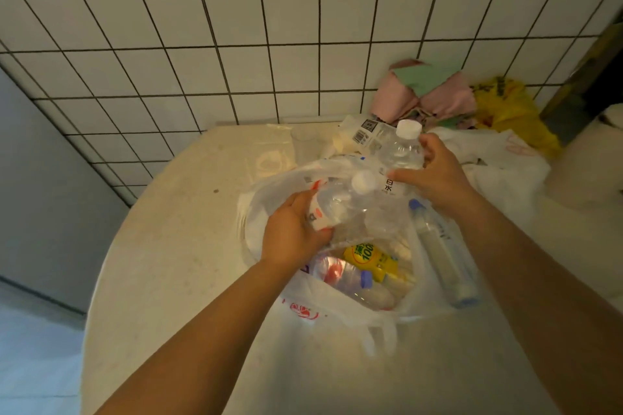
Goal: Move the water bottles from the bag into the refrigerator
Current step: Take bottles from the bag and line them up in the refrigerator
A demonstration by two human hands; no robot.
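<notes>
Head view: each hand's grip wraps a bottle, left (pixel 291 232) one blurred, right (pixel 438 175) one marked "水".

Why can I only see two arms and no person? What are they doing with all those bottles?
The camera sits on the person's head and looks down, so you see only their arms, as if you were looking through their eyes. There is just this one picture.

The left hand grips a clear water bottle with a white cap. The right hand grips another white-capped water bottle, held a bit higher. Both are just above a white plastic bag that stands open on a pale round table.

Inside the bag there is a bottle with a blue cap and a yellow package. A long bottle lies along the bag's right edge.

At the back of the table are pink and green cloths and a yellow bag. Behind is a white tiled wall. No refrigerator shows in this picture.
</notes>
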